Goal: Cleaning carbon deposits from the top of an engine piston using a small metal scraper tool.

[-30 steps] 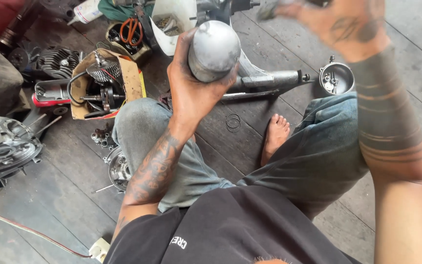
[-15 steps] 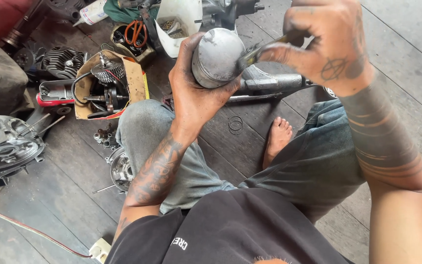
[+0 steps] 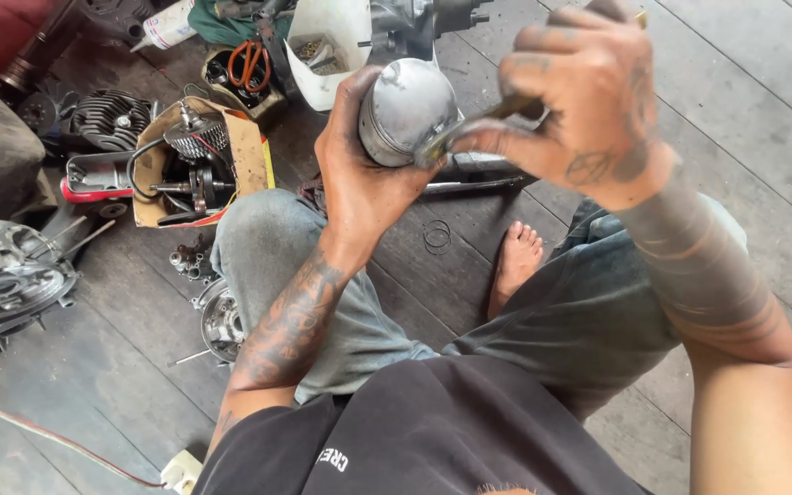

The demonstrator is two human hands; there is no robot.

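One view only, camera on my head, tilted steeply down past my chest and lap to the plank floor (image 3: 763, 110). It faces forward and down, close in: my left hand (image 3: 364, 174) and right hand (image 3: 588, 101) fill the upper middle. Parts box (image 3: 240, 151) sits upper left. No second view to overlap.

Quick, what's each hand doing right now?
Left hand: closed around a grey metal piston.
Right hand: closed on a thin tool, tip at the piston's side.

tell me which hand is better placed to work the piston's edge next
Right, probably. The right hand already pinches a thin tool with its tip at the piston; the left hand is cradling it.
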